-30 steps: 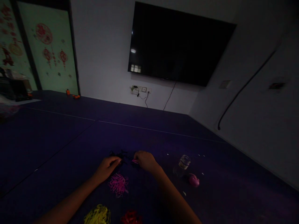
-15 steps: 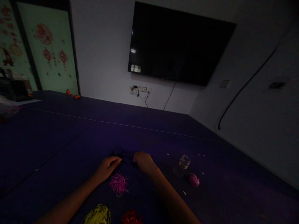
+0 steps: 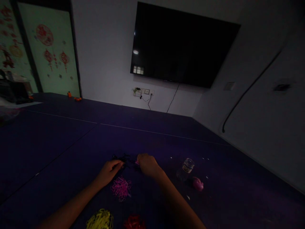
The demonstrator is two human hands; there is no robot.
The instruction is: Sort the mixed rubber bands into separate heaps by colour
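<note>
My left hand (image 3: pixel 110 171) rests at the near edge of a loose pile of black rubber bands (image 3: pixel 122 158), thumb and fingers pressed together. What it pinches, if anything, is too dark to make out. Just right of that pile, my right hand (image 3: pixel 147 164) is closed, knuckles up. A bit of pink rubber band (image 3: pixel 137 162) pokes out on its left side. Nearer to me lies a heap of pink rubber bands (image 3: pixel 121 188), below and between the hands. Yellow rubber bands (image 3: pixel 100 219) and red rubber bands (image 3: pixel 134 222) lie at the bottom edge of the view.
A clear jar (image 3: pixel 185 169) stands to the right of my right forearm, beside a shiny pink object (image 3: pixel 198 184). Small white scraps are scattered around them. The dark blue surface (image 3: pixel 133 136) reaches to the wall below a large television (image 3: pixel 183 44).
My right hand has shifted very slightly, and a little more pink shows at its fingers. The left hand and the piles look the same.
</note>
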